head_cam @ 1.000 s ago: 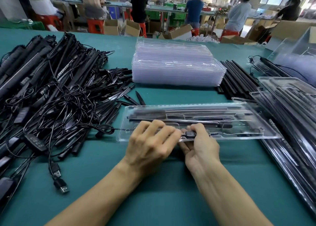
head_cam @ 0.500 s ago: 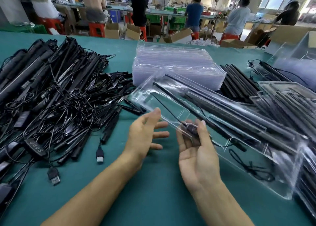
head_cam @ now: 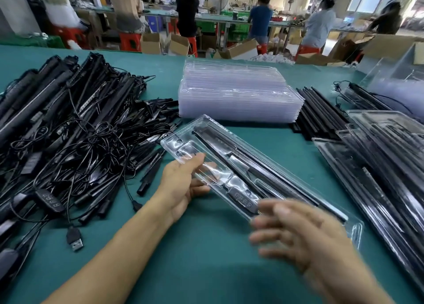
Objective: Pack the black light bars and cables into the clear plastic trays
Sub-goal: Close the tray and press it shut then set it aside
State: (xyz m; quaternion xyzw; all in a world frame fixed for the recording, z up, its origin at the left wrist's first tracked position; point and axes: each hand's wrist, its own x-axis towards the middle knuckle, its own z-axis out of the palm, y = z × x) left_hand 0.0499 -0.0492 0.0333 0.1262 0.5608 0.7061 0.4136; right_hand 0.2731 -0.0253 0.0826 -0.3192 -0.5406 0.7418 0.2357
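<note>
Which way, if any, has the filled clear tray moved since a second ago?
Yes. The filled tray lay parallel to the stack of empty trays; now diagonal, right end swung away.

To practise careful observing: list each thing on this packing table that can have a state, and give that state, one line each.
clear tray, loaded, gripped at one end.
light bar, seated in the tray.
left hand, grips the tray, thumb on top.
right hand, open, fingers spread, blurred.
tray stack, empty, stacked.
cable pile, loose, tangled, unpacked.
USB plug, unplugged, lying loose.
packed trays, filled, overlapping.
</note>
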